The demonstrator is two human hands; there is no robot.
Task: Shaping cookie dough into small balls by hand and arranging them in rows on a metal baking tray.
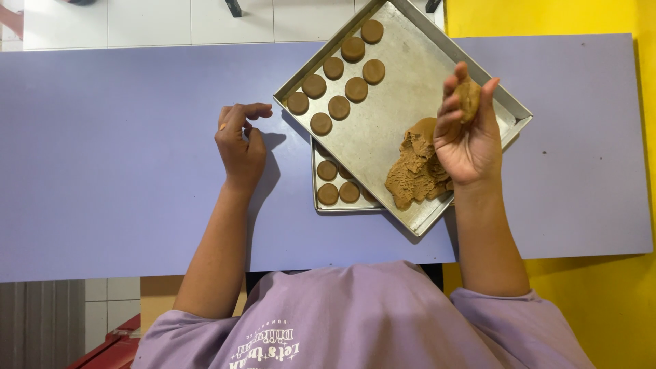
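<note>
My right hand (468, 133) is raised over a metal baking tray (403, 102), palm up, fingers curled around a small piece of brown dough (469, 99). A big lump of the same brown dough (417, 167) lies on the tray just left of that hand. Several flat round dough discs (338, 107) sit in two rows along the tray's upper left side. My left hand (239, 140) rests on the lilac table (123, 157) just left of the tray, fingers loosely curled, holding nothing.
A second metal tray (328, 205) lies partly under the first, with three dough discs (338, 193) showing on it. A yellow surface (601, 294) borders the table on the right. White floor tiles (150, 20) show beyond the far edge.
</note>
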